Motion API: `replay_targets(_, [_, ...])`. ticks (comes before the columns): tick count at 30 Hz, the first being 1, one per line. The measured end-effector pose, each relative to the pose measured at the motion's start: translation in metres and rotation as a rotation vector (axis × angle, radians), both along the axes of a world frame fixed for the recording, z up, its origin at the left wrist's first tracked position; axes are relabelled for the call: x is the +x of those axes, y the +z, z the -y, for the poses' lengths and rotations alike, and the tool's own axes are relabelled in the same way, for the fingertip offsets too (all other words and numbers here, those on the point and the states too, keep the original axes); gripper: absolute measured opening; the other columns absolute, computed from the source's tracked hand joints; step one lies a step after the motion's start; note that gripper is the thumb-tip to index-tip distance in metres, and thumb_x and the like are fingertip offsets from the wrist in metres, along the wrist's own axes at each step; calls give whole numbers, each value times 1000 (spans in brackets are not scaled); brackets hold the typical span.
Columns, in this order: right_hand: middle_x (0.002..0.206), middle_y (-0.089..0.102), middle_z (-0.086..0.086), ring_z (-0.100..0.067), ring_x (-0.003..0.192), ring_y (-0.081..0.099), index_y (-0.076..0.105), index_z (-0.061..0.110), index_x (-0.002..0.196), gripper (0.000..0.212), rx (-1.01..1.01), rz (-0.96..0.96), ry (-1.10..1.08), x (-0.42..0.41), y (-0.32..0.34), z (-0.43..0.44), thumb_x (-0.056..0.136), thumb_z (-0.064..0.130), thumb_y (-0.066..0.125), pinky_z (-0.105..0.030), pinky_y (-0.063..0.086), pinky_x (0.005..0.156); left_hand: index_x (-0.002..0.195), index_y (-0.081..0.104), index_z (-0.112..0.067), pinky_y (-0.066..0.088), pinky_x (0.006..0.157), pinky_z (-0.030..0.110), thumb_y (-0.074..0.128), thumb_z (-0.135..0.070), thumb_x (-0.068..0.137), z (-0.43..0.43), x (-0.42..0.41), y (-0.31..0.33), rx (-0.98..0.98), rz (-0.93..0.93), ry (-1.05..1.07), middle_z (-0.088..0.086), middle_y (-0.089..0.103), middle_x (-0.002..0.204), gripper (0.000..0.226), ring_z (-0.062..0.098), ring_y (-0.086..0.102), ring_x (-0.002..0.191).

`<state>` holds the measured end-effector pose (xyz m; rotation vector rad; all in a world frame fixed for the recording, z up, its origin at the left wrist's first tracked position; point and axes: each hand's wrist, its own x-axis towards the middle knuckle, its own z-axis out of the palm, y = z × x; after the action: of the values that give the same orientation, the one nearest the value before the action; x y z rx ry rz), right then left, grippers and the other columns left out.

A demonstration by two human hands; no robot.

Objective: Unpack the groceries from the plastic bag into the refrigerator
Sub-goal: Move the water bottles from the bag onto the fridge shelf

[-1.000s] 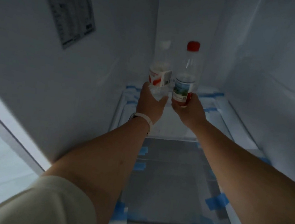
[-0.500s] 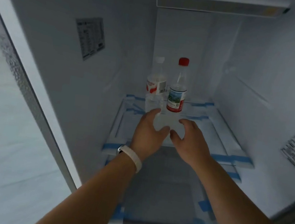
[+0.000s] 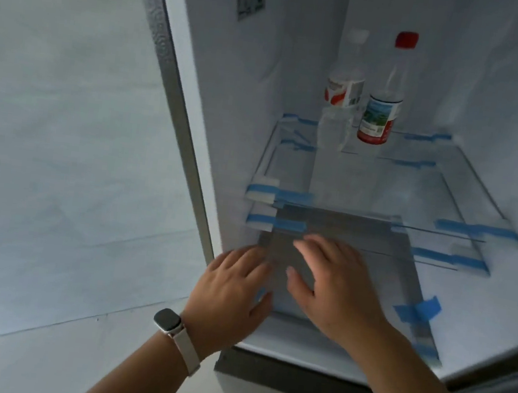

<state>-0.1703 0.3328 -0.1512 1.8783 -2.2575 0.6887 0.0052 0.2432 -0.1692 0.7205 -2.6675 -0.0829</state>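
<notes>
Two clear bottles stand upright side by side at the back of the refrigerator's upper glass shelf [image 3: 447,193]: a white-capped bottle [image 3: 342,95] on the left and a red-capped bottle [image 3: 380,113] on the right. My left hand [image 3: 232,294], with a watch on the wrist, is at the fridge's front opening, fingers spread and holding nothing. My right hand [image 3: 334,290] is beside it, also spread and holding nothing. Both hands are well in front of and below the bottles. The plastic bag is out of view.
Blue tape strips [image 3: 478,230] hold the glass shelves at their corners. A second glass shelf [image 3: 452,257] lies just below the upper one. The fridge's left wall edge [image 3: 175,120] runs diagonally beside my left hand. Pale floor [image 3: 58,171] spreads to the left.
Both hands let go of the bottles, which now stand on the shelf, and drew back out toward the fridge's front. The camera pulled back and shifted left.
</notes>
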Motion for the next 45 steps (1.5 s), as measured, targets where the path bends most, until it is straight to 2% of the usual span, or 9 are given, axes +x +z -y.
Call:
replay_targets(3, [114,64,-3,-25,101,63,65,13,117,46,65,-15,59,42,-4,-2,91,45,44,-39,50,87,126,61,-25,48,99,36,52,-41,88,-1,45,-9,-1,-9,14,-1,63,131,42,21,60,119])
replay_targets(6, [117,65,-3,-24,106,63,65,14,118,48,125,-30,128,95,-9,6,93,47,40,-42,54,87,126,58,-26,50,98,40,51,-42,88,3,102,-16,12,-13,73,1,64,131,42,24,62,117])
replay_targets(9, [121,66,-4,-26,110,63,64,15,120,51,173,-60,201,162,-12,20,94,49,37,-45,55,90,125,61,-25,49,100,40,52,-44,87,6,178,-19,13,-3,169,1,64,132,43,24,61,119])
replay_targets(12, [123,63,-2,-24,113,60,61,17,123,51,215,-112,289,238,-10,39,95,51,36,-43,51,93,125,61,-25,47,102,41,51,-45,87,6,269,-20,11,-13,286,0,64,133,44,24,60,122])
replay_targets(21, [111,68,-7,-29,99,65,68,14,110,46,91,-225,672,493,-2,90,86,45,43,-41,53,80,130,61,-25,45,107,43,48,-51,90,-33,532,-19,1,-74,740,0,62,137,50,25,57,127])
replay_targets(25, [113,69,-8,-28,100,66,68,16,111,48,41,-273,895,598,2,97,85,47,43,-41,53,82,131,61,-25,45,106,43,45,-52,90,-76,624,-16,3,-84,989,1,61,138,52,25,57,127])
replay_targets(33, [124,66,-4,-27,112,62,63,21,120,51,102,-342,1370,788,-11,75,87,52,38,-43,49,93,126,63,-24,49,98,44,49,-50,88,-189,749,-37,25,-106,1489,1,64,132,49,27,60,120])
replay_targets(37, [128,63,-3,-27,118,59,61,23,125,54,98,-340,1611,878,-21,58,88,54,37,-41,47,95,125,62,-20,48,101,49,51,-47,88,-237,801,-43,44,-143,1713,5,64,131,47,30,59,121])
replay_targets(45, [126,63,0,-26,121,56,62,24,123,53,100,-309,1965,1037,-18,39,88,56,37,-39,45,98,123,65,-20,50,99,52,47,-46,89,-280,891,-24,47,-27,2068,5,65,128,46,29,60,120])
